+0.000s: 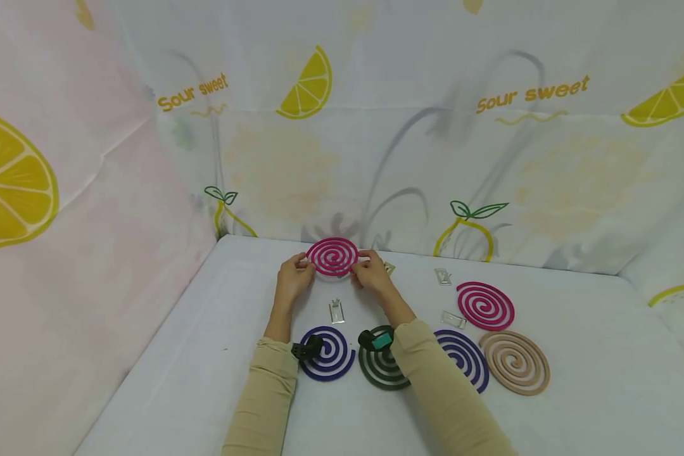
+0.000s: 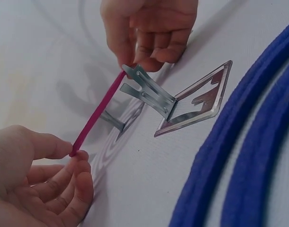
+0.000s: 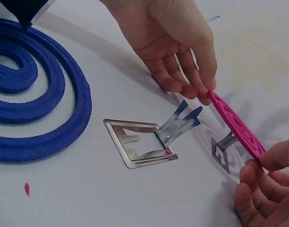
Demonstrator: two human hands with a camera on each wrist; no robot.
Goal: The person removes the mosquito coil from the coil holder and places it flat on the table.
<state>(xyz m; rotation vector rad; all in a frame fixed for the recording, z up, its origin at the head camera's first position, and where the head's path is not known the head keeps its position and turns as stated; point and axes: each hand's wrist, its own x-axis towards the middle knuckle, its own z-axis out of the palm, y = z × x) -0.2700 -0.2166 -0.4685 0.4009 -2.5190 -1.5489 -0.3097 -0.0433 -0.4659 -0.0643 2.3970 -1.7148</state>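
Observation:
Both hands hold a pink mosquito coil [image 1: 333,256] above the far side of the table. My left hand [image 1: 295,278] pinches its left edge between thumb and fingers, and my right hand [image 1: 373,275] pinches the opposite edge. Seen nearly edge-on, the coil [image 3: 236,123] slants in the right wrist view. Just under it a metal coil stand [image 3: 227,141] sits on the table with its prong raised toward the coil. A second metal stand [image 1: 336,304], its split prongs bent up, is closer to me, between the forearms.
Near my forearms lie a blue coil [image 1: 325,379] and a dark green coil [image 1: 387,386], partly covered by wrist gear. To the right are another blue coil [image 1: 484,373], a pink coil [image 1: 484,307] and a tan coil [image 1: 515,361]. Metal stands [image 1: 443,276] lie nearby. A printed curtain closes the back.

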